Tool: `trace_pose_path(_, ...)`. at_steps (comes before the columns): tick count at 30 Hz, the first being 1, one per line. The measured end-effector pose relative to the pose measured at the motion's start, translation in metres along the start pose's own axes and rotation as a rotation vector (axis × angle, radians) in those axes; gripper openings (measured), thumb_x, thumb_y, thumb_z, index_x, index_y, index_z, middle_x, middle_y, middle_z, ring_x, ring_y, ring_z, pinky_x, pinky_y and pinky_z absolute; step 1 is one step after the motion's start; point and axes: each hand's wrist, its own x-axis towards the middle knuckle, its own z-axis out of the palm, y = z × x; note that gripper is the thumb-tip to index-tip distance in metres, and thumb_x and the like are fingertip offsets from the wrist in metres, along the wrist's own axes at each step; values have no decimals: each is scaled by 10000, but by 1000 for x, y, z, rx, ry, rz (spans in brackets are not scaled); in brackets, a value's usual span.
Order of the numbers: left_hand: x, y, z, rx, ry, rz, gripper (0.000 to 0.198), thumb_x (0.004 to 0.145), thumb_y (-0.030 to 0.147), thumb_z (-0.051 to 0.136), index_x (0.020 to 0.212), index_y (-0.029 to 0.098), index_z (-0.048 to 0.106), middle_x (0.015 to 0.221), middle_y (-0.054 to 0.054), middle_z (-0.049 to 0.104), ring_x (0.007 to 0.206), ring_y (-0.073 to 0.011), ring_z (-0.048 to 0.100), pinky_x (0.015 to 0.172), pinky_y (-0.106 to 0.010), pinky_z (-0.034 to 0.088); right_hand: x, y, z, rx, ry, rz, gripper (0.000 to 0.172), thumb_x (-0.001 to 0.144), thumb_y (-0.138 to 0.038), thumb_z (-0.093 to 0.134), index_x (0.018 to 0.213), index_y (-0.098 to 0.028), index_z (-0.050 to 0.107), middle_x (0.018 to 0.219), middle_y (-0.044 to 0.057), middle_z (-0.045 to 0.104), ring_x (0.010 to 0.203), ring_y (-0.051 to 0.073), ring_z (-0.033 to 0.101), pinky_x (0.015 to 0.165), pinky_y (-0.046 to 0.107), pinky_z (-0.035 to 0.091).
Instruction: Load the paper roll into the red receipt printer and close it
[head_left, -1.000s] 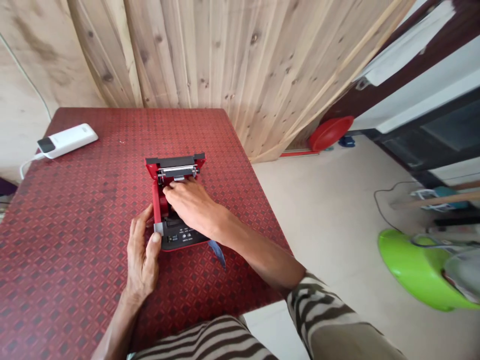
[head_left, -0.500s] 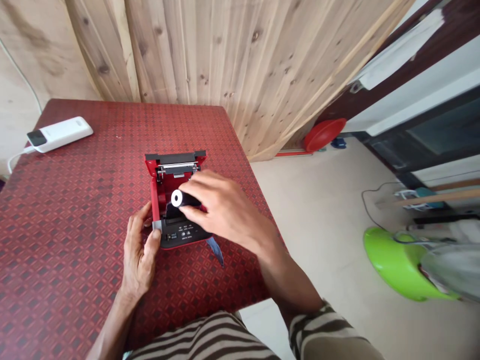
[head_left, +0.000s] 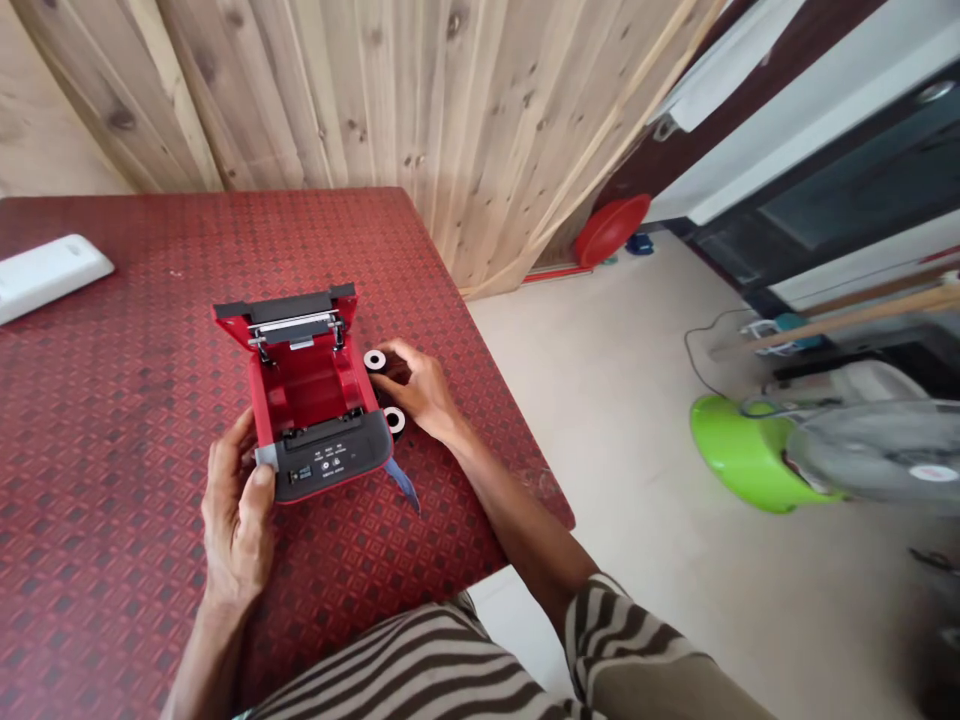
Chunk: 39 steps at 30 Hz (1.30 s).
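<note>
A red and black label printer point(head_left: 337, 450) lies on the table with its lid point(head_left: 292, 318) raised. Its red inner bay point(head_left: 304, 388) shows nothing in it. My left hand point(head_left: 236, 510) grips the printer's front left corner, thumb on the grey patch and fingers along the side. Just off the printer's right side, my right hand point(head_left: 420, 390) pinches a black roll with a white core point(head_left: 375, 361) between thumb and fingers. Nearer to me, a second black roll with a white core point(head_left: 395, 421) sits close to the printer. A dark blue strip point(head_left: 403, 485) sticks out by the front right corner.
The red patterned table point(head_left: 135, 400) ends at the right, above a pale floor. A white power bank point(head_left: 52, 272) rests at the far left. Behind stands a wooden plank wall point(head_left: 337, 90). On the floor are a green plastic object point(head_left: 731, 455) and a red basin point(head_left: 611, 230).
My right hand has carried the roll out from over the printer's bay to its right side. The second roll has come into view. My view has turned slightly right.
</note>
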Motion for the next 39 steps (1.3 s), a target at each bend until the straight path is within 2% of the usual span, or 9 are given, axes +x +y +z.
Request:
trace_pose_path(6,1,2,-2,33,-22,1,687,1078,623,518,1576,166,637,1313,-122,712,1132,-283,654,992,-412,489,-17,-3,-21,-43,-21,5,416,897,-225,825,1296,-261,711,1280,75,812,1142,235,795,1015,432,641)
trace_pose_path(9,0,3,-3,37,-25,16,663,1081,619,518,1575,193,638,1327,-104,717,1142,-279,662,990,-402,496,-41,-6,-41,-98,37,45,287,929,-193,761,1212,-236,745,1189,83,826,1061,226,802,983,428,647)
trace_pose_path(11,0,4,-3,30,-30,16,645,1085,607,515,1583,215,633,1356,-95,713,1165,-281,661,1006,-400,496,-60,-12,-47,-125,-38,57,207,937,-185,744,1139,-223,767,1129,70,831,983,208,798,942,408,649)
trace_pose_path(15,0,5,-3,19,-40,-10,617,1091,582,515,1599,251,626,1377,-85,706,1204,-283,650,1029,-402,483,-85,-16,-30,-131,-101,3,421,889,-161,817,1297,-228,741,1279,93,818,1097,218,791,1007,425,638)
trace_pose_path(20,-1,4,-4,15,-38,-12,627,1087,605,528,1590,244,630,1359,-94,713,1167,-278,660,1011,-404,498,-86,-12,-11,-56,55,-54,206,951,-211,780,1156,-219,769,1168,81,843,1064,232,803,1001,422,627)
trace_pose_path(24,-1,7,-2,-6,-45,-56,655,1073,642,539,1575,232,632,1388,-112,709,1187,-297,671,1012,-413,535,-79,-49,-38,-40,74,-175,318,962,-210,793,1271,-267,746,1282,63,810,1184,240,772,1087,448,593)
trace_pose_path(27,-1,9,-1,-22,-42,-75,676,1061,659,543,1564,217,635,1346,-124,709,1154,-298,677,978,-413,560,-66,-93,-48,-145,-109,-381,382,1053,-258,723,1431,-285,675,1369,82,761,1234,249,732,1107,480,591)
trace_pose_path(32,0,9,0,-55,-53,-60,664,1062,648,546,1555,211,630,1378,-136,705,1211,-309,675,1023,-446,558,-33,-130,-8,-669,-358,-546,300,1106,-103,595,1383,-189,674,1298,113,766,1213,247,694,1108,465,585)
trace_pose_path(39,-3,7,2,-102,-68,-55,608,1085,586,551,1574,229,606,1469,-137,687,1283,-310,652,1084,-472,526,0,-133,42,-1113,-552,-436,293,1129,-56,464,1232,-108,734,1079,151,834,1086,294,763,1019,475,565)
